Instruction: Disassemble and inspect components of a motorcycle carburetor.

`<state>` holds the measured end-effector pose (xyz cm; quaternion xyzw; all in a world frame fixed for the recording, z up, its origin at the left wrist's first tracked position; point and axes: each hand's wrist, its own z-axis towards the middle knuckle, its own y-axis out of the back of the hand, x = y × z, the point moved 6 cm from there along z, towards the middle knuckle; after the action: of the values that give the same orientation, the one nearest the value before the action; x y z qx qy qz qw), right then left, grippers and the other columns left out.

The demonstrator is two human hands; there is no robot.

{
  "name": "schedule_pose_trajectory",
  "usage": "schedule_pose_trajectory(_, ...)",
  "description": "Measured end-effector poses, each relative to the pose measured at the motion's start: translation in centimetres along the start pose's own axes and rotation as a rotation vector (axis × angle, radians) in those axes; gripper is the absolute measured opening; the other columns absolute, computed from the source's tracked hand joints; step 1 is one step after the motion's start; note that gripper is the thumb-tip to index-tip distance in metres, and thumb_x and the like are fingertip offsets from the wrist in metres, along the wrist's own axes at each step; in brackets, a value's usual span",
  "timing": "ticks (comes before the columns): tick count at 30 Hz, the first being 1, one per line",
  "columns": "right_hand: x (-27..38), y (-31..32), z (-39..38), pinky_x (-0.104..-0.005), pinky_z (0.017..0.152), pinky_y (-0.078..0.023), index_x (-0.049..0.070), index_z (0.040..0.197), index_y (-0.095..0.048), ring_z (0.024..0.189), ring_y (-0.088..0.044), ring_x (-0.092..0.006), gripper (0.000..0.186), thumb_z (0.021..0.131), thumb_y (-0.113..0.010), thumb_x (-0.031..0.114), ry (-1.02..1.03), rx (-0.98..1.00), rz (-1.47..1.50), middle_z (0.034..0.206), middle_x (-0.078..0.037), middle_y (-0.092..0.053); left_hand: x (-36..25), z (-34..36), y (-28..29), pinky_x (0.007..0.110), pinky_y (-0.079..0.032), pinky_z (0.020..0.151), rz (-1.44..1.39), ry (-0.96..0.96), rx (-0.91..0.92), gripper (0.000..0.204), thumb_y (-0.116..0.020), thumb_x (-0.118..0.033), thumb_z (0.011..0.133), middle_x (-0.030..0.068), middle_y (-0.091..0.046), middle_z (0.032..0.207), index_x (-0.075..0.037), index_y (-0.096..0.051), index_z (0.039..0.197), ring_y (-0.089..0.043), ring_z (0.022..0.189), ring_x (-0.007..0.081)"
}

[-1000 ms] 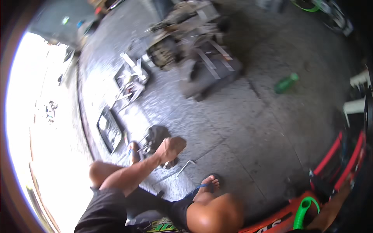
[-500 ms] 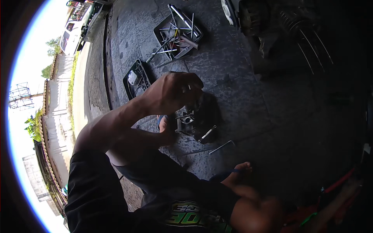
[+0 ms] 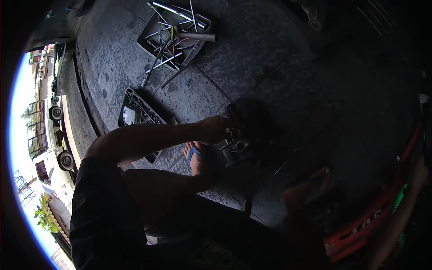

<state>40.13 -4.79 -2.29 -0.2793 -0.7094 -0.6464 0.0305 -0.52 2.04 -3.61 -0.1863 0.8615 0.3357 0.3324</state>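
My left hand (image 3: pixel 213 129) reaches in from the left with its fingers closed at the upper left side of a dark metal engine part (image 3: pixel 240 147). The part stands on the paving and has a rounded opening on its near face. Whatever lies within my fingers is hidden in shadow. A thin metal rod (image 3: pixel 286 162) lies to the right of the engine part. My right hand cannot be made out.
A tray of tools (image 3: pixel 175 38) stands at the far left, metal bars poking over its rim. Nearer is a dark tray (image 3: pixel 135 110) with a pale part. My sandalled foot (image 3: pixel 194 155) is beside the engine part. A red panel (image 3: pixel 360 229) and bare limb (image 3: pixel 407 216) are lower right.
My left hand has come down from above the engine part to its side. The view has shifted, and the scene looks darker. The small wrench seen earlier beside the engine part no longer shows.
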Motion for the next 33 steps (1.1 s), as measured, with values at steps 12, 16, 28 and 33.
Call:
schedule_pose_trajectory(12,15.3,22.0,-3.8,-0.0220,0.060,-0.035,0.001,0.090,-0.065,0.064,-0.042,-0.0053,0.042,0.103,-0.047,0.036,0.082,0.271,0.168,0.074,0.001,-0.055,-0.7,-5.6,-4.9,0.036,-0.055,0.079,-0.085,-0.157,-0.212,0.022,-0.061,-0.018,0.090,0.0109,-0.073,0.095,-0.003,-0.068,0.105,-0.071,0.091,0.0243)
schedule_pose_trajectory(16,17.3,18.1,-8.5,-0.0286,0.059,-0.040,0.001,0.092,-0.061,0.061,-0.046,-0.0089,0.030,0.100,-0.054,0.029,0.366,0.326,0.288,0.064,-0.003,-0.048,-0.8,-7.4,-6.9,0.040,-0.054,0.075,-0.359,-0.152,-0.331,0.022,-0.063,-0.017,0.085,0.0163,-0.070,0.090,-0.004,-0.068,0.103,-0.069,0.085,0.0331)
schedule_pose_trajectory(28,9.7,-2.0,-10.8,-0.0334,0.065,-0.045,-0.001,0.090,-0.060,0.067,-0.053,-0.0159,0.043,0.097,-0.060,0.041,-0.180,0.234,0.607,0.072,-0.008,-0.057,-4.8,-3.4,-5.1,0.035,-0.049,0.066,-0.320,-0.124,-0.356,0.019,-0.065,-0.017,0.084,0.0086,-0.066,0.076,0.000,-0.067,0.093,-0.061,0.071,0.0150)
schedule_pose_trajectory(33,11.5,-2.8,-9.4,-0.0270,0.065,-0.042,-0.003,0.091,-0.060,0.072,-0.048,-0.0090,0.033,0.093,-0.068,0.029,-0.077,0.141,0.698,0.073,0.000,-0.051,-4.5,-3.1,-4.9,0.033,-0.048,0.067,-0.333,-0.095,-0.325,0.021,-0.066,-0.018,0.086,0.0075,-0.065,0.076,0.000,-0.069,0.095,-0.059,0.071,0.0129)
